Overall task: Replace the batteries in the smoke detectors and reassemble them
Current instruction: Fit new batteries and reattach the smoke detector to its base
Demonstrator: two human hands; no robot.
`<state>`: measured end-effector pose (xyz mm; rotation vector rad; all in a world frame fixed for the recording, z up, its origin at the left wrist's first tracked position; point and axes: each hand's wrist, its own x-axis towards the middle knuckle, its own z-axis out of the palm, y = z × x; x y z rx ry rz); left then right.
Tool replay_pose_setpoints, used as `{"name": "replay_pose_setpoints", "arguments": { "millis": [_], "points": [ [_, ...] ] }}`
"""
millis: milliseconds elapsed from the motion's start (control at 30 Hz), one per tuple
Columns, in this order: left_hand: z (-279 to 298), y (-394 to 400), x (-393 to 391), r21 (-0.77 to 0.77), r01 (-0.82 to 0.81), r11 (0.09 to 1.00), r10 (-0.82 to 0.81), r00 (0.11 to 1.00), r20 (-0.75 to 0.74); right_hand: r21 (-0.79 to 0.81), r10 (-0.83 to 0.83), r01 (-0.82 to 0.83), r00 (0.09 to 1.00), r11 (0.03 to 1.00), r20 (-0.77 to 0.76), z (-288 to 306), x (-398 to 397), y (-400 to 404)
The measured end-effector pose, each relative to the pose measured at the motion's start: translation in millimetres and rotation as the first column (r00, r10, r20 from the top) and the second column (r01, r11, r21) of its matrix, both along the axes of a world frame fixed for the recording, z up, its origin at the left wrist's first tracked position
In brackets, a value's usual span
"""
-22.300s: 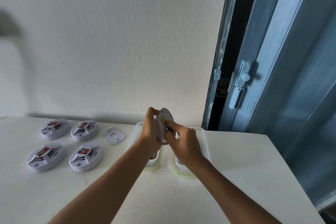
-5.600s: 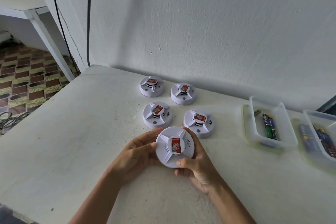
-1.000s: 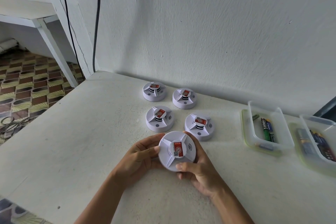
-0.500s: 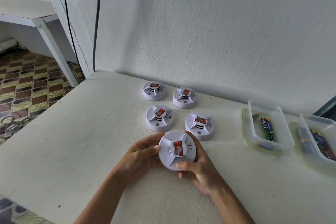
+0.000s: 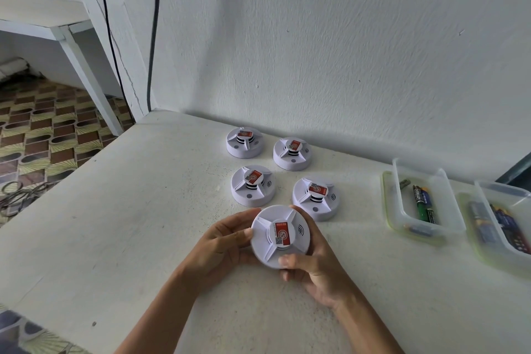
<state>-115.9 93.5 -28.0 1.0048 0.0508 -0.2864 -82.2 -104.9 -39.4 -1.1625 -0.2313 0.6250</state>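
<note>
Table (image 5: 143,224): four smoke detectors (image 5: 253,185) stand by the wall. A fifth detector (image 5: 280,236), near edge, is clasped at its rim by left hand (image 5: 221,244) and right hand (image 5: 313,267). Judged light, rigid, smooth plastic (rim hold suits).

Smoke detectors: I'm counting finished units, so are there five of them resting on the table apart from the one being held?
No, only four smoke detectors sit on the table; a fifth is held by both hands.
</note>
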Motion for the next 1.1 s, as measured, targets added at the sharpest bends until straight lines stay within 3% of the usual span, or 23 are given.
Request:
{"name": "replay_pose_setpoints", "arguments": {
  "millis": [567, 800, 1100],
  "points": [
    [-3.1, 0.6, 1.1, 0.008, -0.002, 1.0, 0.002, 1.0, -0.005, 0.004, -0.008, 0.008, 1.0, 1.0, -0.004, 2.0, -1.2, 0.4],
    [-5.3, 1.0, 1.4, 0.022, -0.022, 1.0, 0.022, 1.0, -0.012, 0.201, 0.057, -0.027, 0.988, 0.979, -0.142, 5.2, -1.5, 0.1],
    [-5.3, -0.2, -0.3, 0.021, -0.01, 1.0, 0.009, 1.0, 0.029, 0.024, -0.007, 0.007, 1.0, 1.0, 0.001, 2.3, -2.7, 0.5]
  ]
}}
